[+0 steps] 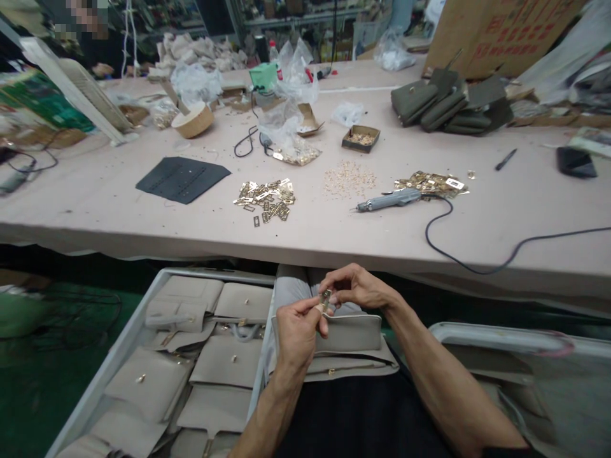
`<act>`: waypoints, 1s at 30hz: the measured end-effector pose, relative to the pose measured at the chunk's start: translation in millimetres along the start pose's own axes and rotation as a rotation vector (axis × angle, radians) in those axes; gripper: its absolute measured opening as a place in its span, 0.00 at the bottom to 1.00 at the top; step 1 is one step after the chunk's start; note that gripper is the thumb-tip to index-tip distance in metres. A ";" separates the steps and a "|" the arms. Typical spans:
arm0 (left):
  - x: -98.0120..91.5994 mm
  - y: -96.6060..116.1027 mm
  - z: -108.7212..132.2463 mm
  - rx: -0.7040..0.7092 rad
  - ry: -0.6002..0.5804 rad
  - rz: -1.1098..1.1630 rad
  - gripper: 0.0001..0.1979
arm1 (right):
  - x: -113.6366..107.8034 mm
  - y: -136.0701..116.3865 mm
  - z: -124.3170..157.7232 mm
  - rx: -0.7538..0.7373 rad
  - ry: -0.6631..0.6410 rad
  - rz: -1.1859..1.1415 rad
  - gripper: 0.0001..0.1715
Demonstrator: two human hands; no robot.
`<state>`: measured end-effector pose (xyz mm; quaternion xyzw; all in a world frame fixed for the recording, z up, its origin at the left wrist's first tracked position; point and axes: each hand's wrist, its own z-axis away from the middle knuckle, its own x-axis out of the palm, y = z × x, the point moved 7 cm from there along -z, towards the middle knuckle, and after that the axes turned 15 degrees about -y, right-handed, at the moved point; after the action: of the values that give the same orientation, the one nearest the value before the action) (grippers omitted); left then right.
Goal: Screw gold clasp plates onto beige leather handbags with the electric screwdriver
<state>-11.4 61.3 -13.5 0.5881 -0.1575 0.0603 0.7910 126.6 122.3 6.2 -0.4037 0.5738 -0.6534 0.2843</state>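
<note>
Brass-toned metal shines in the fingertips: a small, flat, oblong plate point(326, 296), held low over the person's lap at the top edge of a taupe bag point(353, 334). Thumb and finger of the left hand point(294, 334) pinch it from below, the grip closed to the plate's thickness; the right hand point(360, 287) curls in from the other side, its grip likewise narrowed on the upper end. The bag looks like smooth, matte leather, with a stiff, straight-edged flap.

To the left, a pale plastic tray point(114, 350) with a rounded rim holds more taupe bags point(229, 362), boxy and soft-sheened, dotted with bright metal studs.

Dull pinkish cloth covers the surface point(191, 226) ahead. On it lies a glinting heap of slotted rectangular plates point(274, 197), near a dark, flat, angular sheet point(184, 178). Grainy little metal pieces point(351, 180) are strewn beyond, just in front of a shallow box point(358, 146). A slim grey power screwdriver point(391, 200) rests against a second golden pile point(429, 183), its black cord point(426, 232) looping rightward. Farther back, olive bags point(443, 108) slump together beside a brown cardboard carton point(501, 38) printed in red.
</note>
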 end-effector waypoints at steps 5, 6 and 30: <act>-0.5 0.6 1.3 0.009 -0.009 -0.066 0.11 | 1.2 -0.2 0.2 -0.030 0.002 -0.019 0.23; -0.3 0.4 1.5 0.007 -0.005 -0.075 0.11 | 0.9 -1.0 0.2 -0.030 0.006 -0.007 0.22; 6.8 5.8 -0.9 -0.121 0.043 0.019 0.13 | -8.5 -8.3 -7.5 -0.023 -0.045 0.147 0.19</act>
<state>-6.5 63.3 -6.2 0.5360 -0.1495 0.0710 0.8278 125.4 134.8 12.4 -0.3785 0.6027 -0.6149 0.3397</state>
